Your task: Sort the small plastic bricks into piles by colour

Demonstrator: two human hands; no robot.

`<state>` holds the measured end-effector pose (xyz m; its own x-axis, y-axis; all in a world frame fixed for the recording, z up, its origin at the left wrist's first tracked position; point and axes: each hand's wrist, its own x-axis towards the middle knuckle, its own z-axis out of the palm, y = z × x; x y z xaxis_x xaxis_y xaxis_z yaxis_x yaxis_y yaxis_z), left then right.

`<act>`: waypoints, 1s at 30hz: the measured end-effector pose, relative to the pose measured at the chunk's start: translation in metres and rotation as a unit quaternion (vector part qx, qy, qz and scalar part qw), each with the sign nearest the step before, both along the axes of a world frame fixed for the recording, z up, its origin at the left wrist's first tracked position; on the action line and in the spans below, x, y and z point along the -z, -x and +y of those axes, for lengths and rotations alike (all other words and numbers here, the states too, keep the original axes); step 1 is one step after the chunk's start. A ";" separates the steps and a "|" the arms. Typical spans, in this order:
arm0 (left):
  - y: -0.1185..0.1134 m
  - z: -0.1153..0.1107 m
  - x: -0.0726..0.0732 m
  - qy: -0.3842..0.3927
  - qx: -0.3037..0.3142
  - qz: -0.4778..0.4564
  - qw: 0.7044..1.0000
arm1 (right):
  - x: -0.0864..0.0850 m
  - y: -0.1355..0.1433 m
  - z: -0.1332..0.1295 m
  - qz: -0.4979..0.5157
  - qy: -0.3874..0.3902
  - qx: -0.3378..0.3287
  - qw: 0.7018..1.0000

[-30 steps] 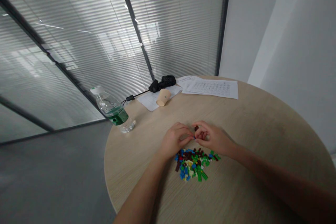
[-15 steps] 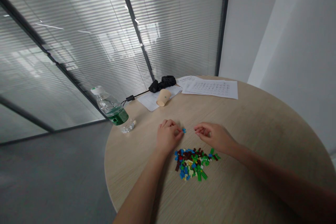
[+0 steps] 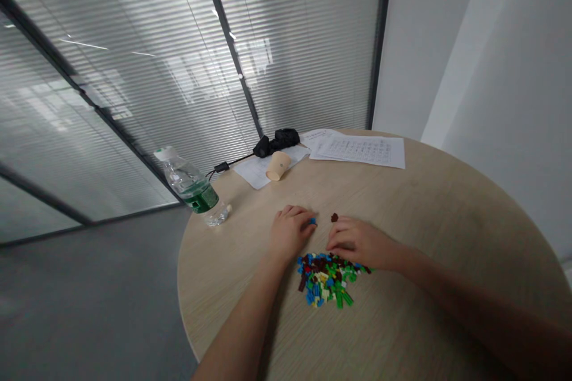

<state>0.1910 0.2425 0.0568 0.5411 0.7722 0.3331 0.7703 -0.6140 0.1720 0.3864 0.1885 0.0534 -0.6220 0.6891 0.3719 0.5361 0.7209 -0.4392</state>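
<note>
My left hand (image 3: 291, 231) rests on the table with its fingers curled, the thumb and fingertips closed around a small blue toy brick (image 3: 313, 221). My right hand (image 3: 360, 242) is bent over the far edge of a pile of small toy bricks (image 3: 325, 278) in blue, green, brown, cream and other colours. Its fingertips come together at the top of the pile, and whatever is between them is hidden. Just beyond the right hand's knuckles, a small brown brick piece (image 3: 334, 217) lies apart from the pile.
A clear water bottle with a green label (image 3: 201, 196) stands at the table's left edge. A paper cup (image 3: 277, 166) lies on its side on a sheet of paper. Behind are a black folded bundle (image 3: 286, 139) and printed sheets (image 3: 361, 150). The round table (image 3: 447, 220) curves along both sides.
My right hand has moved down toward me to the pile, and the brown piece now shows on the table. My left hand has shifted slightly, its fingers now further over the blue brick.
</note>
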 end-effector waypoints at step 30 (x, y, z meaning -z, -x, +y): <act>0.003 -0.009 -0.015 0.031 0.070 -0.052 0.996 | -0.003 0.000 -0.004 -0.004 0.044 0.007 0.999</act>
